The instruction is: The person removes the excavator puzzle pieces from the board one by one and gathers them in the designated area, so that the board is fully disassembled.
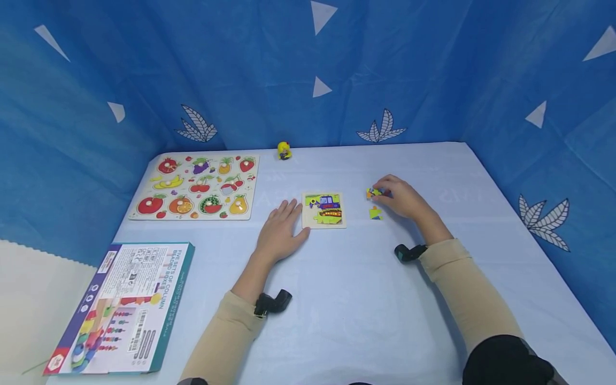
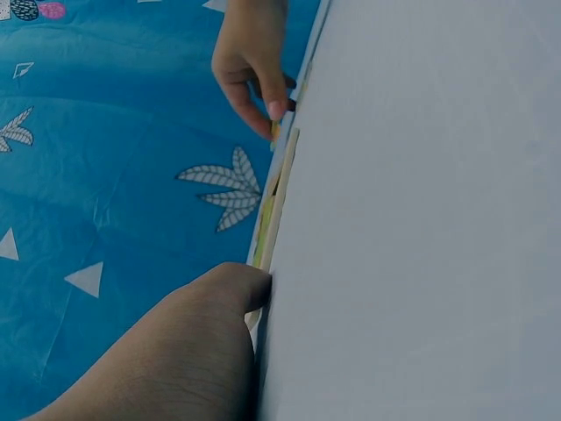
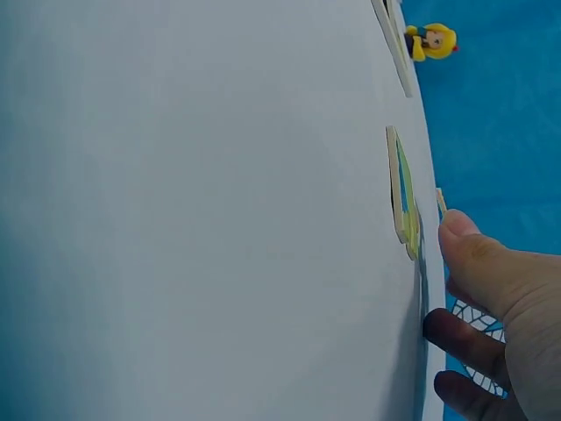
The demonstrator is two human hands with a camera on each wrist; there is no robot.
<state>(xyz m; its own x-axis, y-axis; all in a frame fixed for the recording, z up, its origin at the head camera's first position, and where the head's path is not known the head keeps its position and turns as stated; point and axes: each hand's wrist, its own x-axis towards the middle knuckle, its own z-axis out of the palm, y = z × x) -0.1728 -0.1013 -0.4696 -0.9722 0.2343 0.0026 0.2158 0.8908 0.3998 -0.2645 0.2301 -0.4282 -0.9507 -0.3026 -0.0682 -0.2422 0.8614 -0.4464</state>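
Note:
In the head view a small square jigsaw board (image 1: 324, 220) with a digger picture lies mid-table, several pieces set in its frame. My left hand (image 1: 280, 233) rests flat with fingers straight, touching the board's left edge. To the right of the board, my right hand (image 1: 399, 197) pinches a colourful jigsaw piece (image 1: 373, 193) between thumb and fingers. Just below it on the cloth lies a loose green and blue jigsaw piece (image 1: 375, 214). The right wrist view shows the right thumb (image 3: 469, 246) against the edge of the held piece; most of that piece is hidden there.
A fruit peg puzzle (image 1: 192, 187) lies at the back left. Nearer on the left is a flat boxed toy (image 1: 125, 305). A small yellow figurine (image 1: 284, 151) stands at the table's back edge, in front of the blue curtain (image 1: 269, 69).

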